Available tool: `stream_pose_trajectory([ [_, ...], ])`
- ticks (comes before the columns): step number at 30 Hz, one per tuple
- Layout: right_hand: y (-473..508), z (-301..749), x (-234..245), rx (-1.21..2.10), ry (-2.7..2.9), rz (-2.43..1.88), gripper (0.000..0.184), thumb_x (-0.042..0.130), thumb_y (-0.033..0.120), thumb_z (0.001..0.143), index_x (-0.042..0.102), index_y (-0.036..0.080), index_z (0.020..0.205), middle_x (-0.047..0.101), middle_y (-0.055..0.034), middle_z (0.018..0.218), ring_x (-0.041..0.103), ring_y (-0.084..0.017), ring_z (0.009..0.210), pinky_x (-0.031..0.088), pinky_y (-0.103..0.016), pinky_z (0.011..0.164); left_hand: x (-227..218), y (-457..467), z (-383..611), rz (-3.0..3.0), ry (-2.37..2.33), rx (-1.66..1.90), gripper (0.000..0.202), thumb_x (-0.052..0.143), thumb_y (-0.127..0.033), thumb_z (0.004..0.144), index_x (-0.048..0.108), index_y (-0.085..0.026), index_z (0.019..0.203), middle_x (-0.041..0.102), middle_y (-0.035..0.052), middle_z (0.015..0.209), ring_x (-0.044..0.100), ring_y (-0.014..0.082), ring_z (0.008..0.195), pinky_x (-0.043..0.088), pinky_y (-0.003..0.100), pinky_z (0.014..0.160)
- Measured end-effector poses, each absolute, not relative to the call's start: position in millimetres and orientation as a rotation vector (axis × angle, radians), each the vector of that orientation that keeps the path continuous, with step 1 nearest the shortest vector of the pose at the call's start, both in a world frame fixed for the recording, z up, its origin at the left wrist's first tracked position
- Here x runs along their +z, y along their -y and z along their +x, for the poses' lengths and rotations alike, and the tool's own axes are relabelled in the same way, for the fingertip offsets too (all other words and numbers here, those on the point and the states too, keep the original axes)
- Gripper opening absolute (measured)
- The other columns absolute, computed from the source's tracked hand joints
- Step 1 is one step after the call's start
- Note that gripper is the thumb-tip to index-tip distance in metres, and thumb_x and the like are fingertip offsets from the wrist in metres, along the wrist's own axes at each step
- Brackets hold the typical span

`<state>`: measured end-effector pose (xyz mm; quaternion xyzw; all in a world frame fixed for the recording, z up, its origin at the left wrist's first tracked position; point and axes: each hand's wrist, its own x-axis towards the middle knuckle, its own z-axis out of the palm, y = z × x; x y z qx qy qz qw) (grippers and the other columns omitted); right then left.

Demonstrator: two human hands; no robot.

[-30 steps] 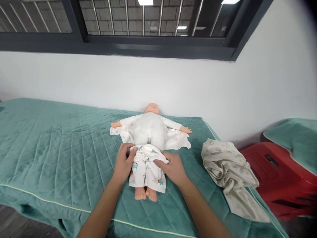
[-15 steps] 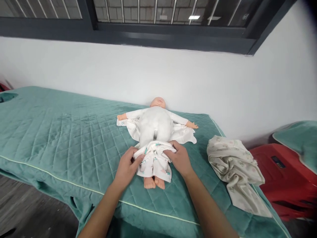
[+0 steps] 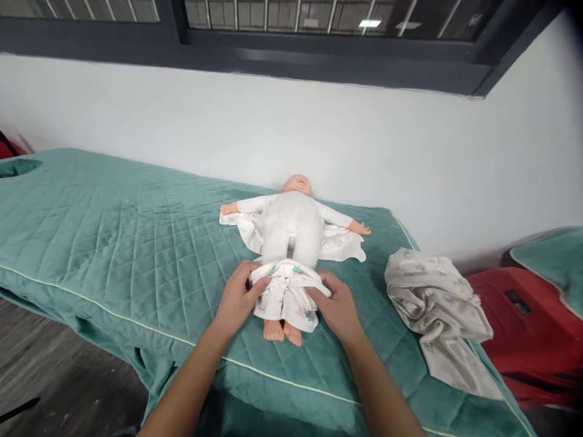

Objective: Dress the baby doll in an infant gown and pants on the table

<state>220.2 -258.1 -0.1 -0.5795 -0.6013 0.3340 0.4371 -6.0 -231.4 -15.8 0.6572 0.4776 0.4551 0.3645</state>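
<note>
A baby doll (image 3: 294, 221) with a white cloth body lies on its back, arms spread and feet toward me. White printed pants (image 3: 286, 294) are bunched around its lower legs, and both bare feet stick out of the leg openings. My left hand (image 3: 239, 297) pinches the waistband on the left side, thumb on top. On the opposite side, my right hand (image 3: 337, 303) grips the waistband the same way. A white printed top (image 3: 341, 244) is spread out under the doll's back and arms.
The doll rests on a green quilted bed cover (image 3: 136, 243). To the right lies a crumpled pale printed cloth (image 3: 437, 297). Beyond it stands a red plastic stool or chair (image 3: 514, 321). A white wall (image 3: 228, 121) and a dark-framed window (image 3: 319, 54) are behind the bed.
The view has shifted slightly. My hands still hold the pants' waistband, which now sits slightly lower on the doll's legs, with more of the white thighs showing.
</note>
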Motion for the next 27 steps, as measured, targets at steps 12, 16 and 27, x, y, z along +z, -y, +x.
stream_pose_trajectory([
  [12, 256.5, 223.2, 0.4, 0.892, 1.512, -1.411, 0.022, 0.065, 0.04, 0.083, 0.063, 0.019, 0.088, 0.06, 0.0027, 0.078, 0.053, -0.016, 0.075, 0.041, -0.026, 0.068, -12.8, 233.9, -6.8, 1.697, -1.17, 1.206, 0.023, 0.059, -0.038, 0.091, 0.06, -0.02, 0.105, 0.059, 0.0035, 0.104, 0.056, 0.019, 0.094, 0.041, 0.031, 0.082],
  [16, 256.8, 224.5, -2.1, 0.891, 1.51, -1.402, 0.022, 0.064, 0.04, 0.084, 0.064, 0.019, 0.089, 0.06, 0.0029, 0.08, 0.052, -0.016, 0.076, 0.041, -0.026, 0.07, -13.3, 233.0, -6.9, 1.699, -1.173, 1.198, 0.022, 0.058, -0.037, 0.091, 0.06, -0.02, 0.105, 0.059, 0.0037, 0.102, 0.056, 0.0192, 0.093, 0.041, 0.032, 0.083],
  [27, 253.8, 222.8, -0.7, 0.912, 1.481, -1.408, 0.022, 0.065, 0.041, 0.084, 0.064, 0.019, 0.089, 0.061, 0.0025, 0.081, 0.053, -0.016, 0.077, 0.041, -0.027, 0.071, -18.1, 233.0, -10.0, 1.836, -1.162, 1.242, 0.034, 0.061, -0.036, 0.09, 0.056, -0.024, 0.121, 0.054, 0.0069, 0.122, 0.048, 0.0232, 0.118, 0.036, 0.038, 0.105],
])
